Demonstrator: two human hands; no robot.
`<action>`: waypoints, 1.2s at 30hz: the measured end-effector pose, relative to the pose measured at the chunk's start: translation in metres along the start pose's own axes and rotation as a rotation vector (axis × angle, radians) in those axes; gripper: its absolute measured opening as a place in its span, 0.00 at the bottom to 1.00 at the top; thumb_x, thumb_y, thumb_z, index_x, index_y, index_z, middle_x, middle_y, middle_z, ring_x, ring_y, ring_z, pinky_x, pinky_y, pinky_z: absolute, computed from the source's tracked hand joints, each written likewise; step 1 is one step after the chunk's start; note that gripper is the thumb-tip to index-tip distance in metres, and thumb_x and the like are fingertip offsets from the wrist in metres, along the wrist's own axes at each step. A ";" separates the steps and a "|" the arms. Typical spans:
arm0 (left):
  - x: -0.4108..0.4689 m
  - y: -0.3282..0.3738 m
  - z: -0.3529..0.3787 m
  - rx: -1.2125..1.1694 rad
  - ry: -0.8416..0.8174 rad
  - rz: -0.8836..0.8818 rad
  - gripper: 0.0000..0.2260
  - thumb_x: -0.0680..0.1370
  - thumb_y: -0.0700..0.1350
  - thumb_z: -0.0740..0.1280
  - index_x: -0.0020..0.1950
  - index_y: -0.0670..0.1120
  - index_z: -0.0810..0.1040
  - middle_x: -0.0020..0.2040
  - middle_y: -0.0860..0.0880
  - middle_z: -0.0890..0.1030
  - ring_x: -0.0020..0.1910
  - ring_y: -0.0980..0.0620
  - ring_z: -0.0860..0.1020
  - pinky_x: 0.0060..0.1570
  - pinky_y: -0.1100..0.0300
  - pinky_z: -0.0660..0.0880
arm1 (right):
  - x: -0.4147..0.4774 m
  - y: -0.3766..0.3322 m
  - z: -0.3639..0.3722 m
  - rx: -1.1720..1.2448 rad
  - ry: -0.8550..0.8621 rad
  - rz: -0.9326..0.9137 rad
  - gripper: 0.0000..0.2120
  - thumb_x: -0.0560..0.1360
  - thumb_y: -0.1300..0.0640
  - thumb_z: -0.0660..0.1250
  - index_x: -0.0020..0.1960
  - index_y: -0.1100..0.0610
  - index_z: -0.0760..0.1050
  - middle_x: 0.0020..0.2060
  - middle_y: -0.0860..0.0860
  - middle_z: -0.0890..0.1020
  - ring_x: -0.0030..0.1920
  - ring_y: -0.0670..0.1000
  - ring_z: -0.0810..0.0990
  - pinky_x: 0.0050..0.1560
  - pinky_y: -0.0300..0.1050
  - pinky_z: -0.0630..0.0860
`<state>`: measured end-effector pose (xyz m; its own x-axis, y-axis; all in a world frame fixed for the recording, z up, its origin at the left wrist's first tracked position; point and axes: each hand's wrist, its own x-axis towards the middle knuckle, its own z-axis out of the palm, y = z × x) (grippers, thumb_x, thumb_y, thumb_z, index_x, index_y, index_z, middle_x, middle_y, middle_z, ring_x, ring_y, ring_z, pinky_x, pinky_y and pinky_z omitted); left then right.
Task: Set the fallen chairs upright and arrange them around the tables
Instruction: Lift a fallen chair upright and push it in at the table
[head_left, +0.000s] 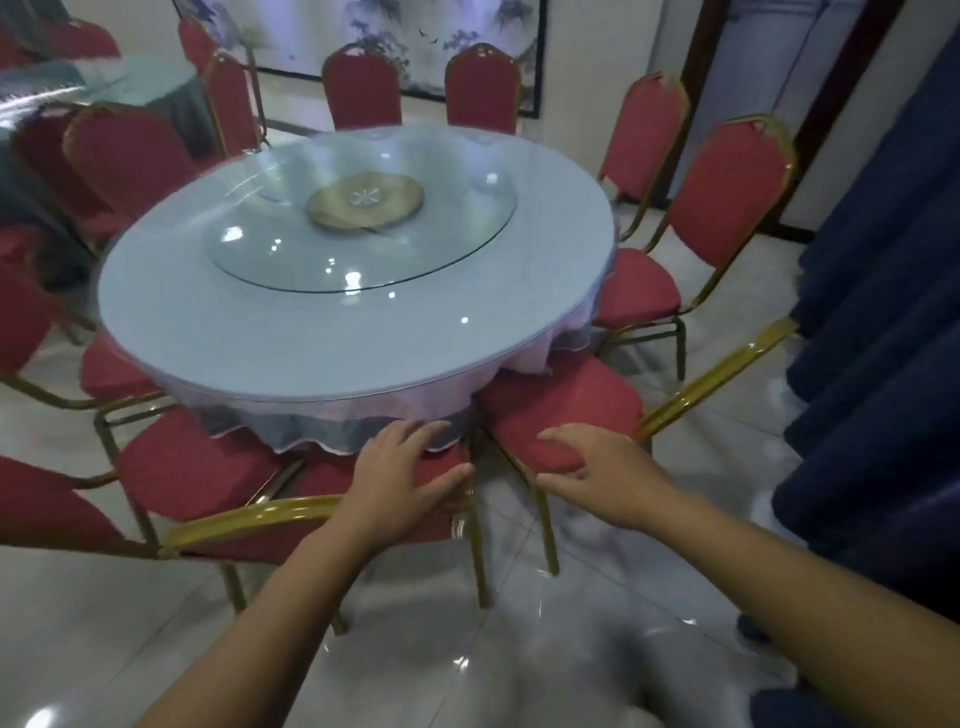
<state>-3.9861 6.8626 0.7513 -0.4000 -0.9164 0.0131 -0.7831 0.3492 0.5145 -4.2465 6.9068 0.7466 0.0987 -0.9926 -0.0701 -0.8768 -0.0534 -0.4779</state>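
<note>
Our left grip (405, 478) and right grip (597, 473), wide open and empty, hover over the left chair seat (322, 480) and right chair seat (561, 405). Maybe we mean to push them under the table (208, 332).

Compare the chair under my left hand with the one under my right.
Left chair: gold back rail toward the camera, left hand flat on the seat. Right chair: rail slanting toward the curtain, right hand spanning the seat's edge. Both: red seats, upright.
</note>
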 end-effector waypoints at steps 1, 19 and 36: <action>0.012 0.027 0.014 -0.064 -0.018 0.014 0.27 0.76 0.60 0.68 0.72 0.52 0.71 0.71 0.51 0.71 0.71 0.51 0.67 0.71 0.50 0.63 | -0.008 0.025 -0.018 0.024 0.031 0.022 0.27 0.73 0.39 0.68 0.70 0.46 0.71 0.67 0.44 0.75 0.64 0.46 0.75 0.65 0.48 0.71; 0.233 0.314 0.163 -0.294 -0.204 0.044 0.27 0.73 0.68 0.64 0.70 0.62 0.69 0.63 0.59 0.74 0.60 0.58 0.73 0.57 0.60 0.70 | 0.007 0.335 -0.221 0.200 0.304 0.155 0.23 0.75 0.41 0.65 0.68 0.46 0.72 0.65 0.43 0.76 0.63 0.44 0.73 0.61 0.40 0.69; 0.603 0.440 0.272 -0.589 -0.212 -0.113 0.15 0.81 0.47 0.64 0.68 0.51 0.74 0.60 0.55 0.78 0.58 0.62 0.77 0.57 0.72 0.71 | 0.322 0.577 -0.394 0.135 0.155 0.158 0.24 0.75 0.39 0.65 0.69 0.43 0.70 0.66 0.46 0.75 0.62 0.51 0.76 0.54 0.46 0.75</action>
<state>-4.7007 6.5169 0.7525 -0.4629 -0.8618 -0.2075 -0.4566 0.0312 0.8891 -4.9061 6.5138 0.7937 -0.1169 -0.9929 -0.0227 -0.8040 0.1080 -0.5848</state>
